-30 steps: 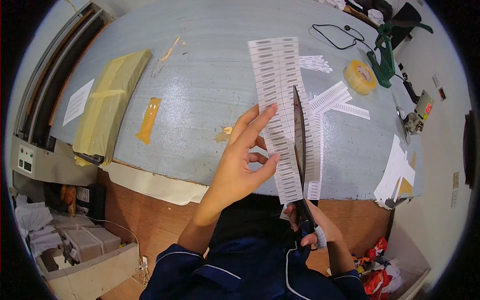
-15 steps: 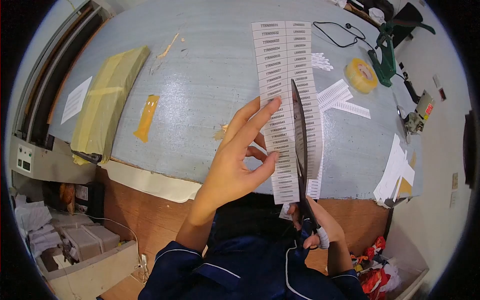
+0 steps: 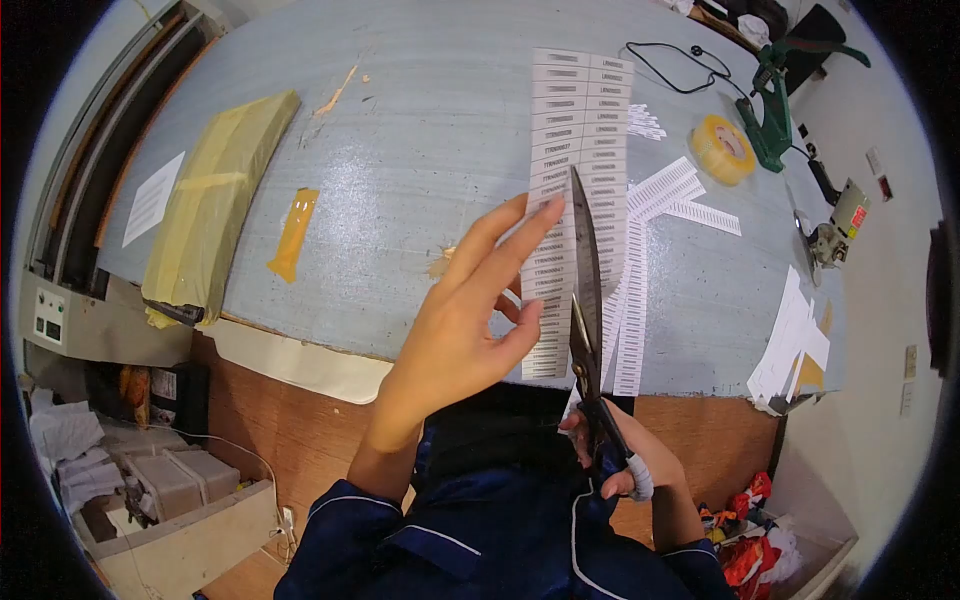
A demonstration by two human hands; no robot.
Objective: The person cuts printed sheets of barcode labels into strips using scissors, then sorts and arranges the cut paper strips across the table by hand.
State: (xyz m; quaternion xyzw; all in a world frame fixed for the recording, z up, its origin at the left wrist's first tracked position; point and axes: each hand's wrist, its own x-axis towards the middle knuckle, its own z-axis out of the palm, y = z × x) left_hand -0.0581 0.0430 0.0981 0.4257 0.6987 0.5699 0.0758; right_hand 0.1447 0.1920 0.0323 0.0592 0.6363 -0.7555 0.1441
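Note:
My left hand [image 3: 455, 305] grips a printed label sheet [image 3: 582, 110] by its left part, fingers and thumb on the paper. Two columns of small codes run down the sheet, ruled into rows. My right hand [image 3: 650, 455] is closed on the handles of large black scissors [image 3: 590, 270], whose white-wrapped handle shows. The blades are parted and point away from me along the sheet, one of them over the paper between the columns. Under the sheet's lower right, narrow printed strips [image 3: 630, 345] reach the table's front edge.
More cut strips [image 3: 668, 190] lie beyond on the blue-grey table [image 3: 390, 150], near a tape roll [image 3: 724, 150] and a green metal tool [image 3: 768, 110]. At left are a tape-wrapped package [image 3: 222, 205] and a piece of brown tape [image 3: 294, 236]. Paper scraps [image 3: 790, 335] sit at the right edge.
The sheet has tilted and its lower end has moved left and up. The scissor blades have parted more, and more of the strips beneath shows.

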